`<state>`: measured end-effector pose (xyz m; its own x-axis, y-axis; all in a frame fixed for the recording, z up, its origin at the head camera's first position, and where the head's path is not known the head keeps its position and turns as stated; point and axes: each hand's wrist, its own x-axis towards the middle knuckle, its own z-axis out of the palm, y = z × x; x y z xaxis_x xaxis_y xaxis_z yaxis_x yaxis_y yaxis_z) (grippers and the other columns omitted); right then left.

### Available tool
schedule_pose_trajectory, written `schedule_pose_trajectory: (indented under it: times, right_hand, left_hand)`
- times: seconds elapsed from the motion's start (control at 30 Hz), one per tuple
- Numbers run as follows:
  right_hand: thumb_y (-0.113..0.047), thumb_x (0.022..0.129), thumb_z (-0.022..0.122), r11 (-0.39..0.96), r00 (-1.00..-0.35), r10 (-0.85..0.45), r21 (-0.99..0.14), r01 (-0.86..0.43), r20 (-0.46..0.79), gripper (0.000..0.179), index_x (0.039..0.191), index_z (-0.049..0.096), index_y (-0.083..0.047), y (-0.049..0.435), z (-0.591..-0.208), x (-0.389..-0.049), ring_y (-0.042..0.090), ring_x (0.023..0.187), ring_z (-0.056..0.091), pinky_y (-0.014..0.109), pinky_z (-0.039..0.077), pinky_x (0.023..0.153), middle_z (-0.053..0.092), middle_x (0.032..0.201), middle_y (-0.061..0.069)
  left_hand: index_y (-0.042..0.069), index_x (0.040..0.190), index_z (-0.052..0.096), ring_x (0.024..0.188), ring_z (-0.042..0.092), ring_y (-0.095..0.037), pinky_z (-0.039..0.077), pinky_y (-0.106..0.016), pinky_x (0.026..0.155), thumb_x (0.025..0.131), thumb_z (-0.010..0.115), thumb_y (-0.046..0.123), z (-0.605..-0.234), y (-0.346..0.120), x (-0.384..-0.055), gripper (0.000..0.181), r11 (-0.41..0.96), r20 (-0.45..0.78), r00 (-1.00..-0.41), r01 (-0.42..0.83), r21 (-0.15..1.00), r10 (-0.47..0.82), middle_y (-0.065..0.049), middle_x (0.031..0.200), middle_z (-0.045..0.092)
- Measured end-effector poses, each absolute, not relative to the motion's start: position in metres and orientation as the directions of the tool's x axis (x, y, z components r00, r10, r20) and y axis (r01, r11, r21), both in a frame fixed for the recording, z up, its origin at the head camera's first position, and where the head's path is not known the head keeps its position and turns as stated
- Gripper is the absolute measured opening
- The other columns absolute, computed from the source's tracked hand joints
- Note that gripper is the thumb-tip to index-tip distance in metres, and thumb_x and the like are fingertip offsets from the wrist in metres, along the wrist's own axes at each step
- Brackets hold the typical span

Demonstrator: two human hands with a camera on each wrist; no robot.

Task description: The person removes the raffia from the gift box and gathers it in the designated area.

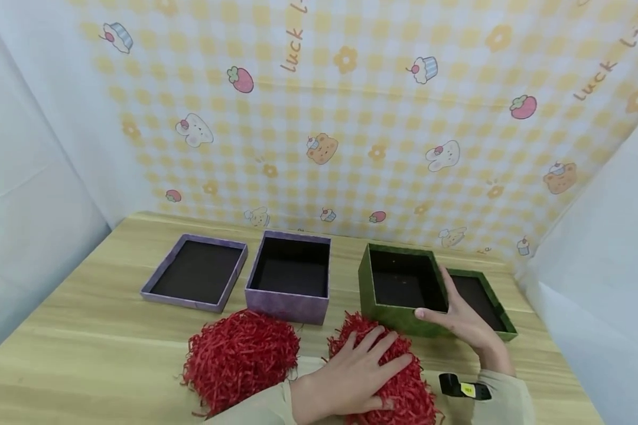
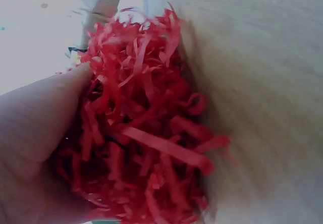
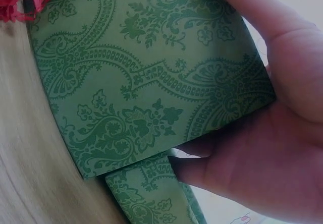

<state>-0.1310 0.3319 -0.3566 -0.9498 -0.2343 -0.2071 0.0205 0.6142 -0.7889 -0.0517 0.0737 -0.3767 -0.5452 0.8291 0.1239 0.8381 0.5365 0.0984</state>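
Observation:
My left hand rests on the right-hand heap of red shredded paper, its fingers spread over the top. In the left wrist view the thumb lies along the side of the red paper strips. With thumb and fingers, my right hand holds the near right corner of a green box. The box is upright with its black inside showing. Its patterned side fills much of the right wrist view, where the thumb reaches the rim and the fingers are partly hidden behind the corner.
A green lid lies right of the green box, partly behind my right hand. Leftward stand a purple box and its purple lid, both showing black insides. Another heap of red shredded paper sits before them. A patterned cloth hangs behind.

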Motion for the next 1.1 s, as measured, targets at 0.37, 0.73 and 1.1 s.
schedule_pose_trajectory:
  times: [0.37,0.73,1.1]
  right_hand:
    - [-0.038,0.086,0.066,0.597,-0.95,-0.223,-0.801,0.044,-0.218,0.103,0.141,-0.02,-0.044,0.332,-0.36,-0.129,0.049,0.133,-0.009,0.071,0.017,0.093,-0.023,0.15,0.014]
    - [-0.039,0.084,0.067,0.619,-0.96,-0.214,-0.785,0.01,-0.18,0.103,0.142,-0.018,-0.045,0.333,-0.364,-0.129,0.049,0.134,-0.005,0.07,0.019,0.094,-0.018,0.151,0.017]
    - [-0.041,0.083,0.068,0.624,-0.957,-0.212,-0.781,0.023,-0.198,0.105,0.142,-0.02,-0.041,0.33,-0.362,-0.138,0.05,0.133,-0.003,0.069,0.021,0.095,-0.018,0.151,0.018]
  left_hand:
    - [0.021,0.147,0.03,0.14,0.01,-0.028,0.036,-0.054,0.096,0.097,0.029,0.053,-0.357,0.051,-0.039,0.06,0.471,0.138,-0.499,0.861,0.192,0.856,-0.006,0.153,0.016]
    - [0.019,0.136,0.05,0.14,0.005,-0.024,0.032,-0.055,0.099,0.098,0.045,0.033,-0.328,-0.008,-0.028,0.041,0.452,0.265,-0.474,0.881,0.142,0.84,0.003,0.153,0.019]
    - [0.013,0.119,0.063,0.133,0.03,-0.03,0.032,-0.059,0.096,0.101,0.035,0.033,-0.324,-0.081,-0.053,0.039,0.578,0.491,-0.534,0.813,0.073,0.689,-0.01,0.142,0.041]
